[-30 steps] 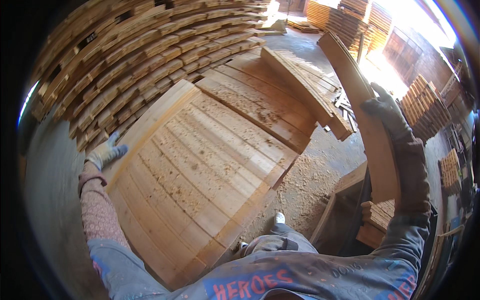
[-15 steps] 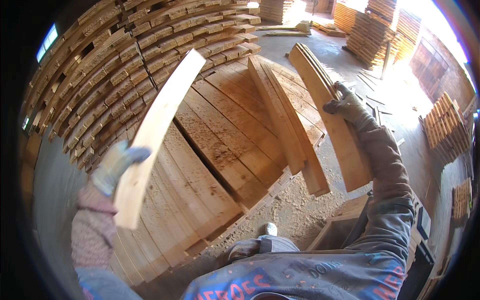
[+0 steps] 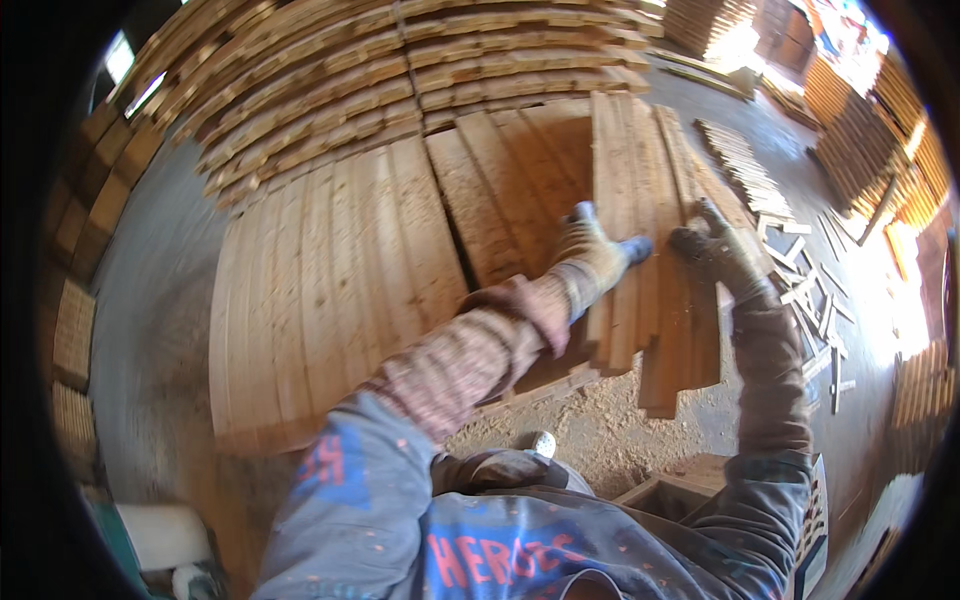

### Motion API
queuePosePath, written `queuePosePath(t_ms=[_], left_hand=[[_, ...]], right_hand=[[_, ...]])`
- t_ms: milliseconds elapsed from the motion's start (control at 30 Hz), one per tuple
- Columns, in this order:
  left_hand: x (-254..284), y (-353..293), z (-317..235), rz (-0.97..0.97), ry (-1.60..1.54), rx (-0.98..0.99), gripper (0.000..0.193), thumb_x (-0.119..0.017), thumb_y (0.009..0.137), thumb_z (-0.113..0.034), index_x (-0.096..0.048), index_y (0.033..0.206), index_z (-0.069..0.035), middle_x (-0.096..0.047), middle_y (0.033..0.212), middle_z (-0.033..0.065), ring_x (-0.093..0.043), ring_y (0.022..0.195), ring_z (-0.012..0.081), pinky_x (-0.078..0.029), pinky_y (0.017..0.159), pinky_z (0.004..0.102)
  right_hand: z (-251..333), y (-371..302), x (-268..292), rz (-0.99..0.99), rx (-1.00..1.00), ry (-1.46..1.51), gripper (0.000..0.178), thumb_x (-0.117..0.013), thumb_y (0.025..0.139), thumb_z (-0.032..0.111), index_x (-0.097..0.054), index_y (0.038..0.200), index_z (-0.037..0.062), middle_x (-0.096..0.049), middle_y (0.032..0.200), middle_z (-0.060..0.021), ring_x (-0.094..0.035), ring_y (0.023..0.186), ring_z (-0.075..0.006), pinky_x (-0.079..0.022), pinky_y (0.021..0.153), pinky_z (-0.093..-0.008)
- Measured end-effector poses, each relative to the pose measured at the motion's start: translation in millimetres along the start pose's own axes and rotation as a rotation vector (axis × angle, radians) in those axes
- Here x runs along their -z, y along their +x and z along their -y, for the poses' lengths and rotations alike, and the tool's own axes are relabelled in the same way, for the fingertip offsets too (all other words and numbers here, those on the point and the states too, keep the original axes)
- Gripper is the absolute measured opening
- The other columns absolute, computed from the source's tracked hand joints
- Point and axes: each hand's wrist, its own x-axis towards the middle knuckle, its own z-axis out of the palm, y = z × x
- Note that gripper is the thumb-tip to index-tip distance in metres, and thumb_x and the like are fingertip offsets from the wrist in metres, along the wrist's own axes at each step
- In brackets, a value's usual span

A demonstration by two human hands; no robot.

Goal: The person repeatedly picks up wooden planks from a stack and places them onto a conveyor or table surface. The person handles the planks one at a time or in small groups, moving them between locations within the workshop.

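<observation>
Across the far side, a huge tiered lumber stack (image 3: pixel 330 110), split by a dark upright gap. Around it, grey floor (image 3: pixel 165 290). In the middle, a broad flat bed of boards (image 3: pixel 320 300), divided by a dark seam into left and right sections. Left section covered right across, side by side, so apparently done; right section bearing loose boards (image 3: pixel 625 170) only along its outer side, so seemingly just part-way along.

Next in size, those loose boards: lying lengthwise in two close bunches between the hands, near ends staggered and overhanging the bed's near edge. Evening-out of these apparently left undone. Low at the right, partly behind the sleeve, a wooden box (image 3: pixel 690 480). Beyond the bed to the right, scattered thin strips (image 3: pixel 825 300) on the floor.

Smaller again, the gloved left hand (image 3: pixel 597 248), at the left side of the loose boards, thumb spread away from the fingers and over the top faces. Opposite, the gloved right hand (image 3: pixel 722 250), at their right side, thumb likewise apart. Both blurred; cannot tell whether closed on a board or only pressed against one. Smallest, a pale shoe (image 3: pixel 541 443) amid sawdust (image 3: pixel 590 415).
</observation>
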Motion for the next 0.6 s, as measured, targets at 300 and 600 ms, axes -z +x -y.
queuePosePath(t_ms=[300, 600], left_hand=[[272, -73, 107, 0.325, -0.004, -0.139, 0.106, -0.066, 0.091, -0.066, -0.022, 0.16, 0.001, -0.031, 0.162, 0.0288, -0.035, 0.149, 0.0393, -0.029, 0.124, 0.0465], [533, -229, 440, -0.391, -0.233, 0.308, 0.079, -0.073, 0.096, -0.034, -0.034, 0.153, 0.005, -0.061, 0.139, 0.0225, -0.062, 0.125, 0.0289, -0.048, 0.108, 0.0372]], right_hand=[[206, -69, -207, 0.335, 0.206, -0.222, 0.057, -0.073, 0.095, 0.044, -0.061, 0.126, -0.0029, -0.071, 0.113, -0.02, -0.068, 0.1, -0.0294, -0.053, 0.091, -0.042], [120, -39, -384, 0.119, -0.092, -0.53, 0.063, -0.067, 0.091, 0.052, -0.061, 0.127, 0.0012, -0.071, 0.115, -0.0231, -0.067, 0.109, -0.0364, -0.052, 0.096, -0.044]])
